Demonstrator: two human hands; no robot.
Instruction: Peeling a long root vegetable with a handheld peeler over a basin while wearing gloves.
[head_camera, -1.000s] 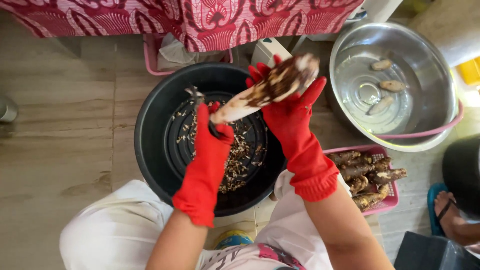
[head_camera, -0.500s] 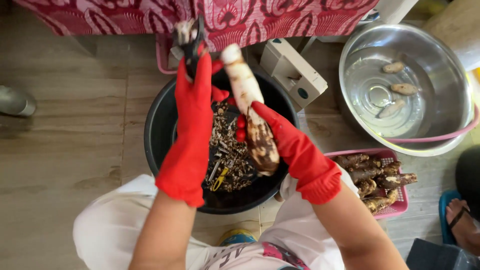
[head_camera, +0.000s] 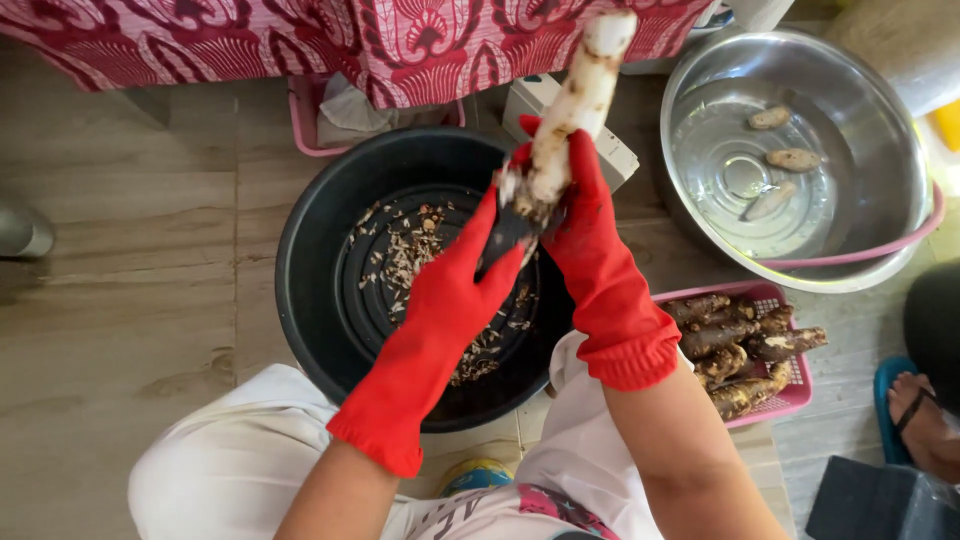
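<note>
Two hands in red rubber gloves work over one black round tub (head_camera: 320, 300) that stands on the wooden floor (head_camera: 120, 280). The right hand (head_camera: 585, 215) has its fingers clenched around the lower part of one long root (head_camera: 575, 100), mostly peeled white, held tilted with its far end pointing toward the patterned red cloth (head_camera: 300, 40) at the top edge. The left hand (head_camera: 455, 280) has its fingers closed on a dark-handled peeler (head_camera: 510, 225), whose tip touches the root's near end just above the tub. Brown peel scraps (head_camera: 410, 250) lie scattered across the tub's bottom. To the right, one steel basin (head_camera: 880, 140) with a pink rim band holds three small peeled pieces (head_camera: 790, 160) lying apart from one another. Just below the basin, beside the tub's right edge, one pink basket (head_camera: 790, 395) holds a heap of unpeeled brown roots (head_camera: 735, 345), roughly six as far as can be counted. At the right edge of the floor, another person's foot (head_camera: 920, 415) rests in a blue sandal.
</note>
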